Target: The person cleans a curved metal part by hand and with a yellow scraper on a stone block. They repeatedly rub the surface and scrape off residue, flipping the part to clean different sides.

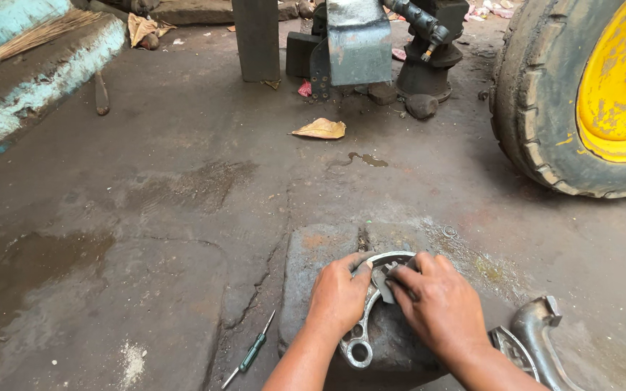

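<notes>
A curved metal brake shoe [368,311] lies on a flat grey stone block [313,261] on the ground, low in the head view. My left hand [338,297] presses on its left side, thumb against the arc. Over the top of the arc, my right hand [440,304] has its fingers closed around a small dark metal piece [393,274]. Both hands touch the shoe.
A green-handled screwdriver [251,352] lies left of the block. Another brake shoe [516,351] and a curved metal part [541,337] lie at lower right. A big tyre with a yellow rim [581,94] stands at upper right. Machinery [360,43] and a dry leaf [320,129] are farther ahead.
</notes>
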